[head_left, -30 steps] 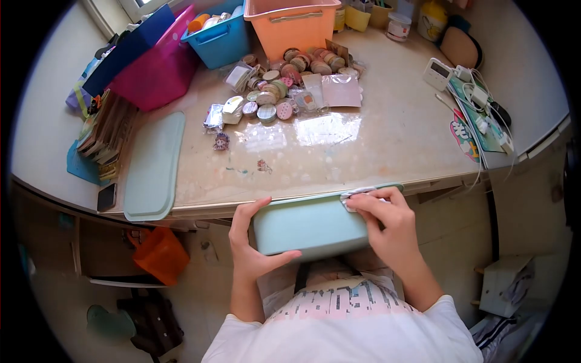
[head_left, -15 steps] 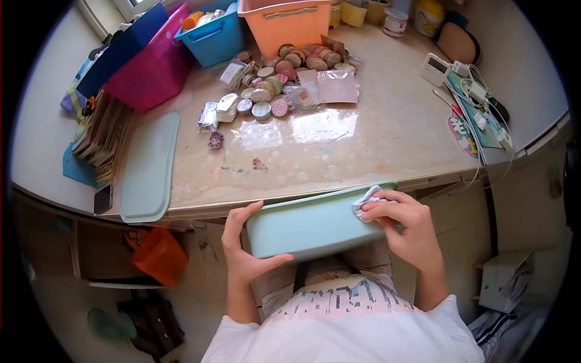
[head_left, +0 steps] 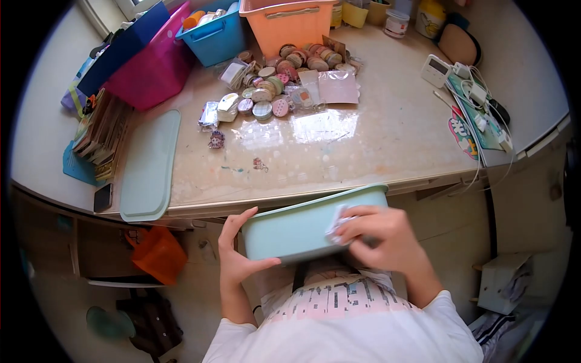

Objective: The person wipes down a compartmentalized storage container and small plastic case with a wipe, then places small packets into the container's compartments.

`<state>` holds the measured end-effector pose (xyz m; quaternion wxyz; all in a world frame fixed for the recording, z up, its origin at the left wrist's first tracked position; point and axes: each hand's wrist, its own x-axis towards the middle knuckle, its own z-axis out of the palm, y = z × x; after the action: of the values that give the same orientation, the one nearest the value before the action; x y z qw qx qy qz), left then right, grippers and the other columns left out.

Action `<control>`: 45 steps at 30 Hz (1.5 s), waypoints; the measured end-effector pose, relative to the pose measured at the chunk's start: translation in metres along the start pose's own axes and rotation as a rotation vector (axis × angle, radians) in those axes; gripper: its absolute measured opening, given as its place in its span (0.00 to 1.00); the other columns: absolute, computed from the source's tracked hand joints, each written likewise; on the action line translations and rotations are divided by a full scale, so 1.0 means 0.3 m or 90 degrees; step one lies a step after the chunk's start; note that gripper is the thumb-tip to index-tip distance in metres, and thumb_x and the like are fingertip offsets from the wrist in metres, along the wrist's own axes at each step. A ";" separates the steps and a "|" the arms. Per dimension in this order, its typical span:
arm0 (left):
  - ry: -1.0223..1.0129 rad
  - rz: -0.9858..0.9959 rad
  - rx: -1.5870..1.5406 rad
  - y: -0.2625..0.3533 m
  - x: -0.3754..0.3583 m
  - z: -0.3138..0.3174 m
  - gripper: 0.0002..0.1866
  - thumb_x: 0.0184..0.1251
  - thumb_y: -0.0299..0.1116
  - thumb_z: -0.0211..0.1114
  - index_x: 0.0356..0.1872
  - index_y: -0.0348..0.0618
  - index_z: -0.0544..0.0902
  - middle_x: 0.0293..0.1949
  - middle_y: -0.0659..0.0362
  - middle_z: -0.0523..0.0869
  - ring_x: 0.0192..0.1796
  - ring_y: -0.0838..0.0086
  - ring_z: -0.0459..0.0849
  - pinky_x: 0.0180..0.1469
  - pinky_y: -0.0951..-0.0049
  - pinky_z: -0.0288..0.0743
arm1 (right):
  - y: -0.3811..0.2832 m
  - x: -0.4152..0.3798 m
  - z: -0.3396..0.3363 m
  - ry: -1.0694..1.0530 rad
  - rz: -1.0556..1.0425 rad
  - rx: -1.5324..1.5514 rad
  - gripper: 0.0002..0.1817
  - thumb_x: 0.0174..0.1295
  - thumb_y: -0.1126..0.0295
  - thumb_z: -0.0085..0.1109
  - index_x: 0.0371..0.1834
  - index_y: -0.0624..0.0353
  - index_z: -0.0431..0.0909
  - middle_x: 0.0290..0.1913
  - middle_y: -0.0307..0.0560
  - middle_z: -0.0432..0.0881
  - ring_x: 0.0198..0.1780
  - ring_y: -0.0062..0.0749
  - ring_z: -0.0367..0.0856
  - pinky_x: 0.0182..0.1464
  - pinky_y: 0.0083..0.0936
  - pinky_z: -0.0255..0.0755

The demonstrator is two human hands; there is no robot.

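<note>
A pale green plastic box [head_left: 287, 233] is held over my lap at the desk's front edge, one long side facing up at me. My left hand [head_left: 237, 248] grips its left end, thumb on the near edge and fingers at the far edge. Pinched in my right hand [head_left: 384, 236] is a crumpled white cloth or tissue [head_left: 334, 225], pressed against the box's side right of its middle. The right fingers are slightly blurred. A matching pale green lid [head_left: 149, 166] lies flat on the left of the desk.
Rolls of tape [head_left: 263, 94] and small packets are heaped mid-desk. Behind them stand an orange bin [head_left: 290, 30], a blue bin [head_left: 215, 45] and a pink bin [head_left: 148, 78]. White cables [head_left: 478, 91] lie at right, a phone [head_left: 103, 198] at left. An orange bag [head_left: 160, 254] is below.
My right hand has slid the white cloth leftward and down along the box's side. The box and my left hand have shifted slightly left.
</note>
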<state>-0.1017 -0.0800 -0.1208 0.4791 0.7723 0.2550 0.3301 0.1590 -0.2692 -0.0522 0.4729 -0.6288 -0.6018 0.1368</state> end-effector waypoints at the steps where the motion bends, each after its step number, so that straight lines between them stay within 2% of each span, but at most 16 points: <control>1: 0.000 0.000 -0.001 0.003 0.001 0.000 0.54 0.29 0.45 0.93 0.68 0.41 0.85 0.49 0.60 0.83 0.53 0.71 0.82 0.61 0.69 0.74 | 0.018 -0.012 -0.048 0.031 0.019 -0.035 0.08 0.52 0.83 0.67 0.31 0.58 0.91 0.36 0.47 0.93 0.51 0.40 0.94 0.50 0.35 0.90; 2: 0.004 0.003 0.001 0.010 0.003 0.001 0.54 0.29 0.45 0.93 0.69 0.41 0.85 0.48 0.61 0.82 0.53 0.72 0.82 0.62 0.69 0.74 | 0.032 -0.013 -0.080 0.059 0.025 -0.073 0.08 0.52 0.84 0.67 0.30 0.58 0.91 0.34 0.46 0.93 0.50 0.41 0.95 0.49 0.34 0.90; 5: 0.010 -0.008 -0.018 -0.012 0.007 -0.009 0.55 0.30 0.46 0.93 0.70 0.42 0.85 0.47 0.61 0.81 0.53 0.72 0.81 0.62 0.70 0.73 | 0.028 0.018 -0.054 0.020 0.056 -0.033 0.10 0.54 0.82 0.68 0.37 0.58 0.91 0.44 0.49 0.93 0.52 0.42 0.94 0.52 0.35 0.88; 9: -0.014 -0.017 -0.013 -0.026 0.016 -0.019 0.54 0.30 0.48 0.92 0.70 0.42 0.86 0.48 0.61 0.82 0.53 0.71 0.81 0.63 0.69 0.73 | 0.000 0.114 0.155 -0.093 -0.132 -0.077 0.17 0.59 0.79 0.65 0.53 0.56 0.87 0.54 0.48 0.90 0.55 0.45 0.89 0.55 0.36 0.85; 12: -0.023 -0.022 0.006 -0.035 0.019 -0.047 0.54 0.29 0.49 0.92 0.69 0.43 0.86 0.49 0.59 0.84 0.54 0.69 0.83 0.63 0.68 0.74 | -0.016 0.113 0.198 -0.053 -0.144 -0.141 0.15 0.60 0.79 0.64 0.51 0.57 0.87 0.54 0.49 0.91 0.56 0.45 0.90 0.55 0.36 0.85; 20: -0.005 0.008 0.026 -0.051 0.035 -0.064 0.53 0.29 0.48 0.91 0.67 0.42 0.87 0.50 0.58 0.85 0.54 0.68 0.84 0.62 0.67 0.76 | 0.069 -0.020 -0.048 0.141 0.084 -0.086 0.18 0.59 0.88 0.63 0.48 0.56 0.91 0.52 0.51 0.93 0.59 0.47 0.91 0.62 0.36 0.85; 23: 0.000 0.000 0.020 -0.058 0.031 -0.061 0.52 0.30 0.48 0.91 0.67 0.42 0.87 0.51 0.58 0.85 0.54 0.69 0.84 0.62 0.68 0.75 | 0.040 -0.054 -0.030 0.161 0.062 -0.149 0.19 0.59 0.89 0.62 0.48 0.56 0.91 0.52 0.50 0.93 0.60 0.47 0.90 0.62 0.37 0.85; 27: 0.007 -0.012 -0.004 -0.087 0.025 -0.050 0.51 0.31 0.47 0.91 0.66 0.41 0.87 0.52 0.58 0.84 0.58 0.68 0.84 0.65 0.67 0.75 | -0.010 -0.125 -0.059 0.049 0.013 -0.136 0.18 0.58 0.88 0.63 0.46 0.57 0.91 0.50 0.49 0.93 0.60 0.46 0.90 0.61 0.37 0.85; 29: 0.003 0.005 -0.004 -0.090 0.037 -0.047 0.52 0.31 0.47 0.91 0.67 0.41 0.86 0.53 0.57 0.84 0.59 0.67 0.83 0.66 0.66 0.74 | 0.018 -0.101 -0.054 0.057 0.000 -0.144 0.17 0.57 0.87 0.64 0.47 0.57 0.91 0.51 0.49 0.92 0.59 0.47 0.91 0.60 0.36 0.86; 31: -0.001 0.022 -0.006 -0.084 0.041 -0.042 0.52 0.31 0.48 0.91 0.68 0.40 0.85 0.54 0.56 0.84 0.61 0.66 0.83 0.67 0.65 0.74 | 0.060 -0.037 -0.030 0.176 0.046 -0.156 0.17 0.58 0.86 0.64 0.47 0.56 0.90 0.52 0.49 0.92 0.58 0.47 0.91 0.60 0.36 0.86; 34: -0.012 -0.009 0.012 -0.044 0.037 -0.057 0.52 0.32 0.49 0.90 0.68 0.42 0.84 0.57 0.54 0.84 0.63 0.63 0.83 0.69 0.64 0.74 | 0.050 -0.062 -0.026 0.164 0.042 -0.150 0.18 0.59 0.85 0.65 0.50 0.54 0.91 0.53 0.49 0.92 0.57 0.46 0.91 0.61 0.36 0.86; 36: -0.037 -0.003 0.139 0.001 0.029 -0.078 0.53 0.32 0.53 0.91 0.67 0.43 0.84 0.60 0.51 0.82 0.63 0.58 0.84 0.68 0.61 0.75 | 0.048 -0.127 -0.022 0.118 0.008 -0.141 0.20 0.59 0.86 0.64 0.51 0.53 0.91 0.54 0.49 0.92 0.60 0.45 0.90 0.62 0.36 0.86; 41: 0.004 0.031 0.362 0.200 0.041 0.023 0.54 0.31 0.63 0.89 0.65 0.46 0.85 0.60 0.51 0.82 0.61 0.51 0.82 0.63 0.52 0.79 | 0.055 -0.126 0.008 0.170 0.006 -0.153 0.24 0.56 0.89 0.63 0.52 0.53 0.92 0.55 0.48 0.92 0.63 0.47 0.89 0.64 0.38 0.85; 43: -0.078 0.227 0.584 0.274 0.072 0.059 0.53 0.36 0.64 0.87 0.68 0.48 0.84 0.61 0.54 0.81 0.60 0.53 0.82 0.61 0.52 0.79 | 0.062 -0.105 0.009 0.145 -0.017 -0.089 0.24 0.56 0.89 0.63 0.53 0.52 0.92 0.56 0.48 0.92 0.64 0.46 0.89 0.64 0.38 0.85; 44: -0.140 0.250 0.468 0.325 0.097 0.105 0.52 0.33 0.64 0.88 0.63 0.46 0.88 0.59 0.53 0.84 0.55 0.54 0.84 0.58 0.53 0.80 | 0.050 -0.101 0.022 0.141 -0.039 -0.088 0.23 0.57 0.88 0.63 0.53 0.53 0.92 0.56 0.48 0.92 0.64 0.46 0.88 0.64 0.39 0.85; 45: -0.221 0.238 0.374 0.349 0.118 0.152 0.55 0.35 0.62 0.88 0.69 0.45 0.84 0.62 0.52 0.82 0.59 0.51 0.81 0.63 0.52 0.77 | 0.046 -0.094 0.031 0.140 -0.042 -0.087 0.23 0.57 0.88 0.63 0.53 0.53 0.92 0.56 0.48 0.92 0.64 0.46 0.88 0.64 0.39 0.85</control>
<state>-0.0363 -0.1240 -0.0311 0.2055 0.9541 0.1085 0.1890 0.1542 -0.2877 -0.0787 0.4963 -0.6509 -0.5744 0.0098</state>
